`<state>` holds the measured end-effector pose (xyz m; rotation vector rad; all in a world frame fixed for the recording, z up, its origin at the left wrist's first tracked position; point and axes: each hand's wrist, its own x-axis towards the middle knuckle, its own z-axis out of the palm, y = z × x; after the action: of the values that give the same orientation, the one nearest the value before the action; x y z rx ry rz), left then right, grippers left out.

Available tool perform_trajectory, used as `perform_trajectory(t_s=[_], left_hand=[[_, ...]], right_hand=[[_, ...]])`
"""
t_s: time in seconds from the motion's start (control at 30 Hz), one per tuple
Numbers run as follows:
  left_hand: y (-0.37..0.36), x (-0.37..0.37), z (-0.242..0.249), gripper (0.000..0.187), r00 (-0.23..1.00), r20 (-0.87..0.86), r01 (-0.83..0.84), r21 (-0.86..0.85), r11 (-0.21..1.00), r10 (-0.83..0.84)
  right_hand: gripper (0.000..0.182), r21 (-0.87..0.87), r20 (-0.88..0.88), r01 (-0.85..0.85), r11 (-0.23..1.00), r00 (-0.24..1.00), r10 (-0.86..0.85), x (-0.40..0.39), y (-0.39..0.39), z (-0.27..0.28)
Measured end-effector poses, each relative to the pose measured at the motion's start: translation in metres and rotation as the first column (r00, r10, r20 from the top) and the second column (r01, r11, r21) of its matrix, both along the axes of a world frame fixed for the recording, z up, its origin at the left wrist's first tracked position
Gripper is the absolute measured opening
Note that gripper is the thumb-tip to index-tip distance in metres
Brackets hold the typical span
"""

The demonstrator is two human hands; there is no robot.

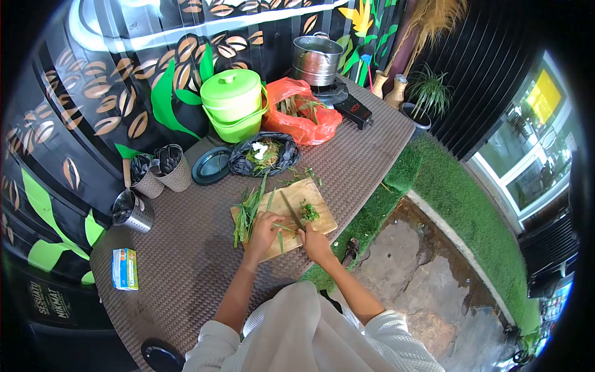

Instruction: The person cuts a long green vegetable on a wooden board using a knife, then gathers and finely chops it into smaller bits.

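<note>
A wooden cutting board (322, 201) lies on the woven table near my body. My right hand (316, 246) grips a knife (289, 206), whose blade points away from me across the board. On the board's left side my left hand (264, 232) presses its bent fingers on long green leaves (248, 211); these stick out past the board's left and far edges. A few narrow leaf pieces lie between the two hands. To the right of the blade sits a small heap of chopped greens (308, 211). The knife handle is mostly hidden in my right hand.
Beyond the board stand a black plastic bag (238, 162) of scraps, a dark plate (212, 165), a green lidded bucket (232, 105) and a red plastic bag (310, 131). A metal pot (317, 59) sits on a portable stove (352, 111). Utensil holders (173, 177) and a tissue pack (125, 269) are at left.
</note>
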<state>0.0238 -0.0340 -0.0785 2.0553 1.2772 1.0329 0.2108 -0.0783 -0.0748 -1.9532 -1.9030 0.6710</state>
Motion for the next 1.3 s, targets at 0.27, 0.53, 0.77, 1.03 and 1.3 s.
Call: perform_trajectory(t_s=[0.27,0.53,0.77,1.03,1.3], left_hand=[[0.008,-0.011,-0.013,0.019,0.993,-0.114,0.027,-0.074,0.997,-0.035],[0.016,0.007,-0.01,0.012,0.891,0.423,-0.091,-0.194,0.977,0.167],[0.003,0.004,-0.005,0.022,0.775,0.468,-0.105,-0.569,0.816,0.426],[0.013,-0.015,0.025,0.018,0.999,-0.037,-0.023,-0.265,0.964,0.014],[0.018,-0.005,0.0,0.013,0.974,-0.185,0.112,-0.113,0.987,-0.132]], right_hand=[[0.04,0.022,0.061,0.031,0.999,0.998,-0.032,0.0,0.001,-0.006],[0.038,0.0,-0.061,0.017,1.0,0.998,-0.017,0.009,-0.003,0.001],[0.038,0.02,-0.107,-0.007,1.0,0.994,0.009,0.005,-0.008,0.009],[0.038,-0.027,-0.029,0.07,0.997,0.997,-0.071,-0.008,-0.021,-0.001],[0.038,-0.019,0.003,0.106,0.994,0.994,-0.106,-0.002,-0.013,-0.001]])
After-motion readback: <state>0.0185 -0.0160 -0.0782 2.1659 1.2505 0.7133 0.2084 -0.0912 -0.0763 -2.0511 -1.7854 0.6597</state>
